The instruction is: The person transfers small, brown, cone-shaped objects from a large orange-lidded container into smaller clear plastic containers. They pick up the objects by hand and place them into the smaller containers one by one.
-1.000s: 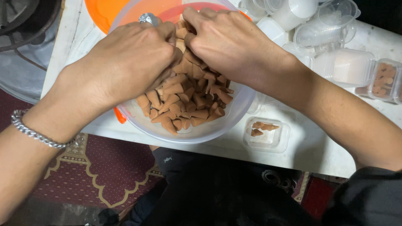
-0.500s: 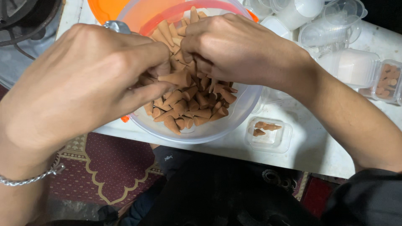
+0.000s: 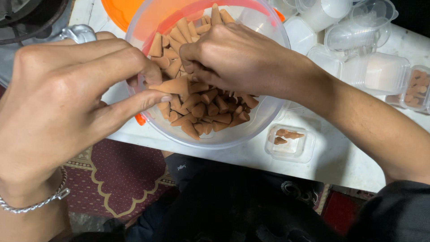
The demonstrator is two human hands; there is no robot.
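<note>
Terracotta-brown, chalky-looking incense cones [image 3: 197,105] fill the clear round plastic bowl [image 3: 264,118] that stands on the white table [image 3: 340,157], just beyond its near edge. On the left, the left hand [image 3: 62,112] has its thumb and forefinger closed on one long cone [image 3: 172,86], held roughly level over the bowl's left rim; a silver chain bracelet [image 3: 40,204] circles that wrist. To its right, the right hand [image 3: 242,58] lies knuckles-up on the heap with its fingers curled down among the cones (whether they actually grip one I cannot tell).

Judging by their look, the cones are light, dry and stiff, not slippery, but likely brittle at the thin tip. A grasp around the thicker base or mid-body, with gentle pressure, seems safest; squeezing the point could snap it.

Right of the bowl and nearer, a small clear rectangular plastic box [image 3: 291,144] holds a few cones. Farther right and far, more empty clear boxes and cups [image 3: 358,40] are crowded together, and a filled box [image 3: 416,87] sits at the right edge.

Compared with half a second ago, the left hand has drawn leftward and up from the heap with its cone, while the right hand has kept its place on the pile.
</note>
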